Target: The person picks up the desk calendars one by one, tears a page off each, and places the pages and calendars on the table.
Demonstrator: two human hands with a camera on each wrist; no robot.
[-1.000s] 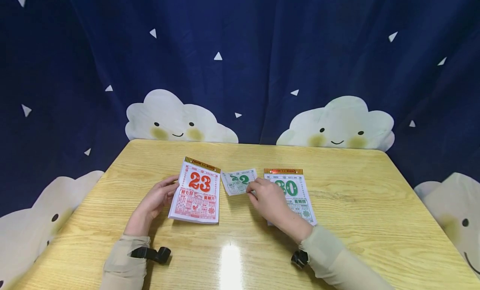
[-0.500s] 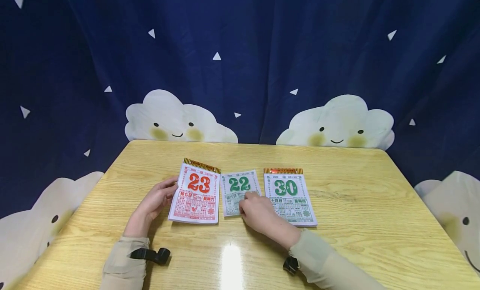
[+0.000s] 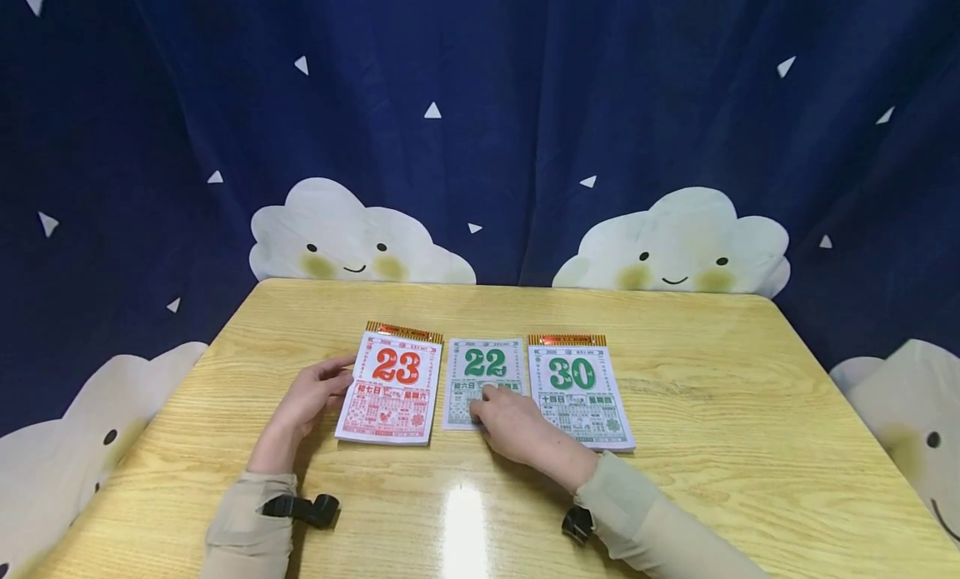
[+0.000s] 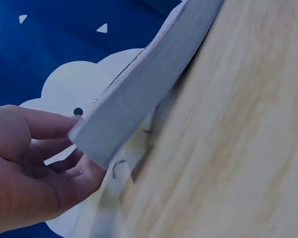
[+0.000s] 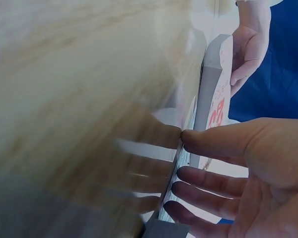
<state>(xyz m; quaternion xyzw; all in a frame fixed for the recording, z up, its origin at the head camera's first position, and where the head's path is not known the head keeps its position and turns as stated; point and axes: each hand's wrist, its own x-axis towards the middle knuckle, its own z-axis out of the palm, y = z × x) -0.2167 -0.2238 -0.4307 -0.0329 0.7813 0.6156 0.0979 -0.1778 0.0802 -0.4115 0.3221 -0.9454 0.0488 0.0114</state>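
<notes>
A tear-off calendar point(image 3: 388, 387) with a red 23 lies left of the middle of the table, gold-and-red strip at its top. My left hand point(image 3: 309, 397) holds its left edge; in the left wrist view, the left fingers point(image 4: 89, 171) meet the thick corner of the calendar pad point(image 4: 134, 94), which stands partly off the table. Right of it, a loose calendar sheet point(image 3: 459, 387) with a green 22 lies flat. My right hand point(image 3: 517, 425) presses on its lower part with the fingertips, covering some print. The right fingers point(image 5: 213, 181) look fairly straight in the right wrist view.
A second tear-off calendar point(image 3: 577, 396), showing a green 30, lies just right of the loose sheet, its lower left partly behind my right hand. The wooden table point(image 3: 720, 429) ends at a dark blue curtain point(image 3: 517, 104) with cloud faces.
The calendar sheet, curled up under my right hand a second ago, now lies flat and straight between the two calendars. My right hand has come nearer and left. The 23 calendar has shifted slightly.
</notes>
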